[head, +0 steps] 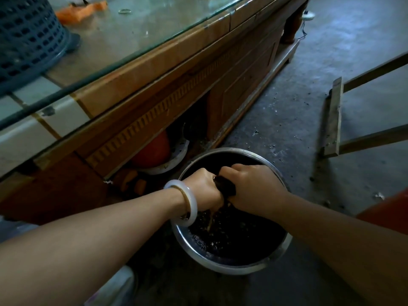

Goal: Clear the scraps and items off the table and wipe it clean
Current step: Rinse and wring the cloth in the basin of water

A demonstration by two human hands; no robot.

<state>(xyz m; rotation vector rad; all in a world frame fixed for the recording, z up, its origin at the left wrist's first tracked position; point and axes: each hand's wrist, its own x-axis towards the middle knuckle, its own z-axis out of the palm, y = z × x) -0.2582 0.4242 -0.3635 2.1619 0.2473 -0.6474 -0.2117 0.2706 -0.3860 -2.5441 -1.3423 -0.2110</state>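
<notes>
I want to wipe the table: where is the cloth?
Head view, lower centre: the cloth is gripped between the left hand and right hand, above the basin on the floor beside the table.

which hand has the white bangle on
The left hand: its wrist wears a white bangle; the right hand has a bare wrist. Both grip the dark cloth over the basin.

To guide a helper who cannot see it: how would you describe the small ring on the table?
Start at the glass-topped wooden table, at its far end beyond the dark blue basket. Just right of the orange scrap lies the ring. It is a thin pale loop lying flat on the glass, apart from the scrap.
</notes>
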